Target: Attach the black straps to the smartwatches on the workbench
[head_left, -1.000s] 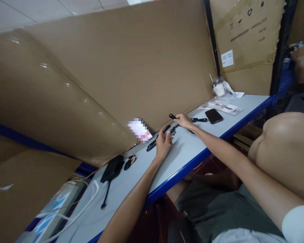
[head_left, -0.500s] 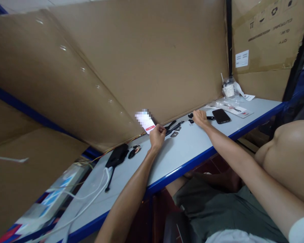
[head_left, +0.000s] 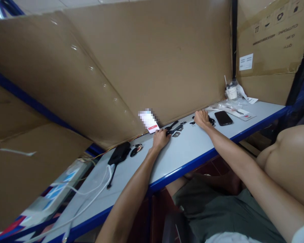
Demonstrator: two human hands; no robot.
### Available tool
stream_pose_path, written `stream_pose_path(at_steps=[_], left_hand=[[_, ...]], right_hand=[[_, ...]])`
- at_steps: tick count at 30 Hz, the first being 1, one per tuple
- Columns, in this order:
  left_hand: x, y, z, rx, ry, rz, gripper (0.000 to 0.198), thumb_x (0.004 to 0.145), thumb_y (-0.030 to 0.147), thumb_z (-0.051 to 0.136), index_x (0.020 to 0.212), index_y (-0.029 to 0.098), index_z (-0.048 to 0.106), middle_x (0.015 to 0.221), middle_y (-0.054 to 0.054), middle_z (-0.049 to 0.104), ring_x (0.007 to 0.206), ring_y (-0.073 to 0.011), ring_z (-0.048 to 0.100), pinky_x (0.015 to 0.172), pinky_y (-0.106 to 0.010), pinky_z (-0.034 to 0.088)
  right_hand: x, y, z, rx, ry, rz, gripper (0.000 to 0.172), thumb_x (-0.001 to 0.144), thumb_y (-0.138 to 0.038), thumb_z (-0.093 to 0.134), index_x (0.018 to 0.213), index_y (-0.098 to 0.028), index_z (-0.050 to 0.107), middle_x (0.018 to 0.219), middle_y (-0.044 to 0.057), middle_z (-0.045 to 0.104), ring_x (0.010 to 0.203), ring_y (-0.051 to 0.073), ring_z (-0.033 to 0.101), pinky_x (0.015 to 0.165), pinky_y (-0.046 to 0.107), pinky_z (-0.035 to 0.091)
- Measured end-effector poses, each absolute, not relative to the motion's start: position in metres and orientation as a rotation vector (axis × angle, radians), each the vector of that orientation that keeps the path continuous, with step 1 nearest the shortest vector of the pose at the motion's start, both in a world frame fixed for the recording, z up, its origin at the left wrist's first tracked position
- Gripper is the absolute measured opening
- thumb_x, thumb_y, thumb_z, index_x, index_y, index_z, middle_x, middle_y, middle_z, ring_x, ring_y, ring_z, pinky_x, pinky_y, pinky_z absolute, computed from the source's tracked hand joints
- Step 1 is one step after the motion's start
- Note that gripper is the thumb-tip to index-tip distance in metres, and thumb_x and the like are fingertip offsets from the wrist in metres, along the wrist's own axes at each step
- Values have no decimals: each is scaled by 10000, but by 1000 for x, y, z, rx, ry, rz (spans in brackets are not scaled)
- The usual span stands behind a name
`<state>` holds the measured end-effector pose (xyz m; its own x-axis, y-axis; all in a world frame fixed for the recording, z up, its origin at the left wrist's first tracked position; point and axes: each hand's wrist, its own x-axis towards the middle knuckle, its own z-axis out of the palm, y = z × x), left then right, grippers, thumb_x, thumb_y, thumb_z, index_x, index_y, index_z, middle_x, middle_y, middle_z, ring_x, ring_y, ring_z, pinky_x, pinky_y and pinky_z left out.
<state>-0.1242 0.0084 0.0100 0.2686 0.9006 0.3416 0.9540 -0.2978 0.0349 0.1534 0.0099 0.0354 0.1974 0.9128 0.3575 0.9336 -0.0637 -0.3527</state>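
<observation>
My left hand (head_left: 160, 140) lies on the grey table (head_left: 182, 152) with its fingers curled next to a black strap-like part (head_left: 174, 127) near the cardboard wall; whether it grips anything is hidden. A small metal piece (head_left: 176, 134) sits just right of it. My right hand (head_left: 202, 118) rests further right, fingers bent over a small black part (head_left: 211, 120) beside a black phone (head_left: 223, 118). A white and red card (head_left: 150, 122) leans against the cardboard behind my left hand.
A black pouch (head_left: 119, 153) and a dark oval object (head_left: 136, 149) lie to the left, with white cables (head_left: 91, 194) trailing off. Plastic bags and papers (head_left: 233, 108) and a white cup (head_left: 231, 91) sit at the far right. Cardboard sheets (head_left: 142, 67) wall the back. My bent knee (head_left: 291, 162) is at right.
My left hand has come down from the card to the black strap part. My right hand has put down the black piece it held up a second ago and rests near the phone.
</observation>
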Motion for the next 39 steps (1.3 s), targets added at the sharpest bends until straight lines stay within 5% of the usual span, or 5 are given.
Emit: stream_pose_path(at_steps=[9, 17, 27, 34, 39], left_hand=[[-119, 12, 11, -2341, -2048, -752, 221, 800, 326, 780, 978, 194, 775, 984, -140, 787, 989, -333, 707, 798, -360, 481], [-109, -5, 15, -2327, -1963, -542, 212, 925, 329, 652, 1011, 189, 786, 1059, -202, 774, 1013, -358, 719, 824, -383, 498], [-113, -9, 21, -2327, -1930, -554, 242, 957, 374, 624, 1033, 227, 800, 991, -163, 782, 980, -331, 723, 763, -341, 480], [-107, -9, 23, -2461, -2229, -1467, 174, 973, 307, 585, 856, 193, 647, 508, 1, 582, 383, -155, 501, 442, -244, 331], [-99, -13, 24, -2572, -2337, -2117, 238, 976, 280, 591, 768, 199, 509, 465, 45, 508, 316, -82, 364, 352, -199, 222]], right_hand=[[147, 0, 42, -1954, -1860, -6, 277, 937, -176, 622, 1121, -90, 810, 1176, 279, 744, 1254, 346, 655, 1003, 364, 469], [142, -8, 46, -1967, -2006, 47, 249, 922, -211, 688, 1130, -148, 810, 1206, 222, 757, 1283, 328, 647, 1102, 408, 401], [129, -14, 52, -2003, -2027, 187, 320, 912, -124, 641, 1204, -115, 771, 1244, 223, 741, 1226, 299, 685, 954, 317, 491], [103, -23, 47, -1761, -2087, 52, 308, 996, -250, 563, 1214, -155, 758, 1215, 188, 755, 1191, 286, 691, 953, 311, 497], [91, -23, 38, -1680, -2181, 33, 332, 988, -313, 600, 1219, -136, 759, 1276, 206, 727, 1232, 309, 661, 985, 329, 493]])
